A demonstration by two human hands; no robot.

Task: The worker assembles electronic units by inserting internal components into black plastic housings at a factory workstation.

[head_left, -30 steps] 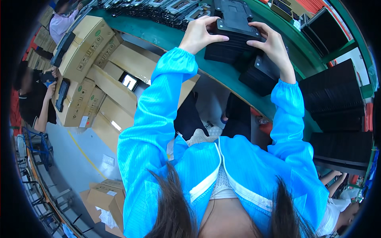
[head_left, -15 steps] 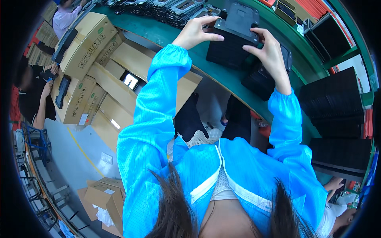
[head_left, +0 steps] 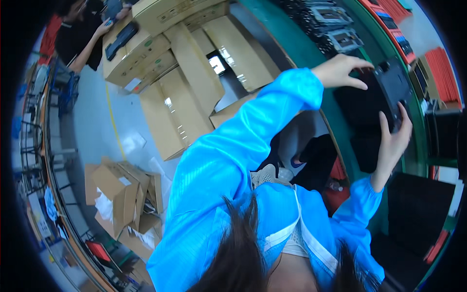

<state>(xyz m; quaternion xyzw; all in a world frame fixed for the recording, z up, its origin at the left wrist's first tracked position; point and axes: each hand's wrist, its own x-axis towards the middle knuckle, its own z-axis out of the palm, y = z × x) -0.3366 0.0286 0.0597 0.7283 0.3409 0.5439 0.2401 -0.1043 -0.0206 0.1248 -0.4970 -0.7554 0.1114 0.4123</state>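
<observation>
Blocked between the fingers (head_left: 385, 124) by the stack (head_left: 357, 105); crowded beyond the left fingertips (head_left: 359, 84) by frames (head_left: 340, 36). Seemingly passable bodyward of the fingers, over shadowed bench (head_left: 275, 27).

the jacket (head_left: 209, 170) is shiny bright blue, finely striped, with gathered cuffs (head_left: 314, 88) and white edging (head_left: 281, 235). the trousers (head_left: 318, 155) are black.

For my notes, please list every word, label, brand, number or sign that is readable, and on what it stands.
No text is clear enough to quote.
Stacked cartons: small marks, blurred.
White label on them: too small.
Lower-left carton: second white label, unreadable.
Black part at left hand and right hand: none readable.
</observation>
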